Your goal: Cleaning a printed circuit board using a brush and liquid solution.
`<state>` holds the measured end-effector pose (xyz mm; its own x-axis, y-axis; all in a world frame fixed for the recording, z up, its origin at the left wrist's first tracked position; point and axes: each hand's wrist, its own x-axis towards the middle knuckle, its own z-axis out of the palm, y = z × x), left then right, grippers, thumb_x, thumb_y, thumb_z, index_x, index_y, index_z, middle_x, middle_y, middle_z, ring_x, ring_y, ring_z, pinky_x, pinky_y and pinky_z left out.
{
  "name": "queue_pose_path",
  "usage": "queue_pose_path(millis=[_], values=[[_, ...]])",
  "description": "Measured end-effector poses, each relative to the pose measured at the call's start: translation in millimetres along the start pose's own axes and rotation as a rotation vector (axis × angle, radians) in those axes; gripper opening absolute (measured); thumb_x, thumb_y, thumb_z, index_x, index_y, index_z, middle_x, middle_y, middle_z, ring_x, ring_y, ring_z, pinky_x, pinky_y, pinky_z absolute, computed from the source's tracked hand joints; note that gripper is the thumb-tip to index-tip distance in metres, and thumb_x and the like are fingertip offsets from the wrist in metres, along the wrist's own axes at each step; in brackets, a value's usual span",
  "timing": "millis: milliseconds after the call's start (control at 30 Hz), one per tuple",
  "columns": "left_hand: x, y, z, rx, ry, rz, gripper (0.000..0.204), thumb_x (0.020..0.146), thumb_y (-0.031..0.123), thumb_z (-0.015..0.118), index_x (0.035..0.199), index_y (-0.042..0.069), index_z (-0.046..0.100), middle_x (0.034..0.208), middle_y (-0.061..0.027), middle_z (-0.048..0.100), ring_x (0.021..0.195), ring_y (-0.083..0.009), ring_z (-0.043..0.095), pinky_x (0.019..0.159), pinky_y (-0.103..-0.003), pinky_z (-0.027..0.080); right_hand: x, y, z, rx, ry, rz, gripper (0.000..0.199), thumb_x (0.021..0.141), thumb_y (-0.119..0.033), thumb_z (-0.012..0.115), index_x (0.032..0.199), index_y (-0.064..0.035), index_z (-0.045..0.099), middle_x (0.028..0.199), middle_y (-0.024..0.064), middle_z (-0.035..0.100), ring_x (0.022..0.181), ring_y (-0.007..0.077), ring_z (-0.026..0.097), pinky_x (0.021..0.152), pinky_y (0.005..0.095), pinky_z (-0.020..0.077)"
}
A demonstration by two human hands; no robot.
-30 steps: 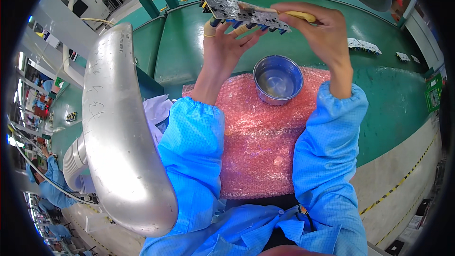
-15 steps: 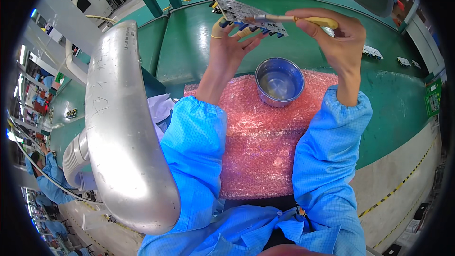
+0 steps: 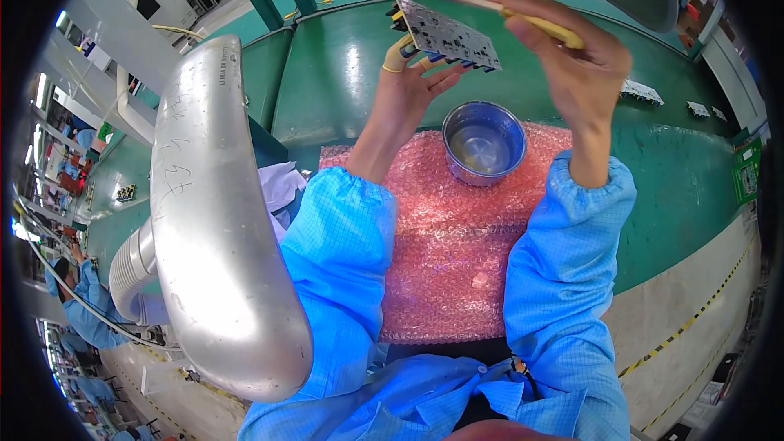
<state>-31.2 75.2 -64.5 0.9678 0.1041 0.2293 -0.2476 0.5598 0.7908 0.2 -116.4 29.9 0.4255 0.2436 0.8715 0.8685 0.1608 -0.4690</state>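
Note:
My left hand (image 3: 412, 86) holds up a circuit board (image 3: 451, 36) from below, tilted, with its pale soldered face toward me and components hanging underneath. Yellow finger cots cover some of its fingertips. In my right hand (image 3: 584, 57) is a paintbrush (image 3: 482, 2) with a yellow handle, gripped between thumb and fingers. Its bristles point left, above the board's upper edge and apart from its face. Below the hands stands a round metal bowl (image 3: 483, 143) with some clear liquid in it. It rests on a sheet of pink bubble wrap (image 3: 445, 269).
A large metal fume-extraction hood (image 3: 216, 220) fills the left side, beside my left arm. White cloths (image 3: 279, 188) lie behind it. More circuit boards (image 3: 642, 91) sit on the green workbench (image 3: 327, 73) at the far right. A co-worker (image 3: 86, 302) in blue is at the far left.
The brush has lifted off the board's face and moved up and left. The board has shifted slightly right and turned its soldered face more toward me.

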Motion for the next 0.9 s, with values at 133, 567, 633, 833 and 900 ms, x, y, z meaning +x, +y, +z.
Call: queue_pose_path(millis=[133, 567, 633, 833, 900], values=[[-1.8, 0.8, 3.7, -0.075, 0.003, -0.002, 0.058, 0.097, 0.050, 0.047, 0.136, 0.008, 0.044, 0.134, -0.0195, 0.051, 0.119, -0.0370, 0.057, 0.104, -0.041, 0.045, -2.6, 1.4, -0.1, 0.002, -0.147, 0.032, 0.018, 0.083, -0.003, 0.074, 0.101, -0.0013, 0.075, 0.094, 0.0072, 0.075, 0.084, 0.0100, 0.067, 0.072, 0.0202, 0.0526], [0.0, -3.4, -2.7, -0.119, -0.096, 0.089, 0.058, 0.099, 0.044, 0.049, 0.142, 0.006, 0.038, 0.139, -0.0194, 0.047, 0.123, -0.0399, 0.053, 0.109, -0.047, 0.042, -0.4, 32.7, -0.7, 0.443, 0.077, 0.533, 0.026, 0.092, -0.015, 0.068, 0.111, 0.0018, 0.066, 0.103, 0.0086, 0.069, 0.085, 0.0163, 0.070, 0.075, 0.0252, 0.0577], [0.3, -3.9, 0.9, -0.128, -0.110, 0.101, 0.056, 0.100, 0.041, 0.048, 0.142, 0.006, 0.037, 0.140, -0.0185, 0.046, 0.123, -0.0414, 0.052, 0.109, -0.049, 0.041, -0.7, 34.5, 0.2, 0.447, 0.040, 0.578, 0.027, 0.091, -0.017, 0.069, 0.111, 0.0019, 0.066, 0.102, 0.0076, 0.069, 0.085, 0.0160, 0.069, 0.076, 0.0249, 0.0575], [-2.2, 7.9, 0.1, -0.095, -0.121, 0.142, 0.062, 0.099, 0.044, 0.047, 0.143, 0.003, 0.035, 0.142, -0.0200, 0.045, 0.124, -0.0449, 0.050, 0.110, -0.050, 0.040, -1.0, 55.4, -21.3, 0.332, 0.053, 0.591, 0.028, 0.090, -0.015, 0.070, 0.110, 0.0040, 0.065, 0.099, 0.0083, 0.068, 0.085, 0.0163, 0.069, 0.077, 0.0247, 0.0575], [-4.5, 11.5, 3.3, -0.106, -0.110, 0.131, 0.064, 0.098, 0.047, 0.047, 0.143, 0.002, 0.034, 0.143, -0.0212, 0.044, 0.125, -0.0458, 0.049, 0.110, -0.050, 0.040, -2.9, 65.8, -35.6, 0.188, 0.109, 0.646, 0.029, 0.090, -0.015, 0.071, 0.109, 0.0053, 0.065, 0.098, 0.0092, 0.067, 0.085, 0.0164, 0.069, 0.079, 0.0253, 0.0577]])
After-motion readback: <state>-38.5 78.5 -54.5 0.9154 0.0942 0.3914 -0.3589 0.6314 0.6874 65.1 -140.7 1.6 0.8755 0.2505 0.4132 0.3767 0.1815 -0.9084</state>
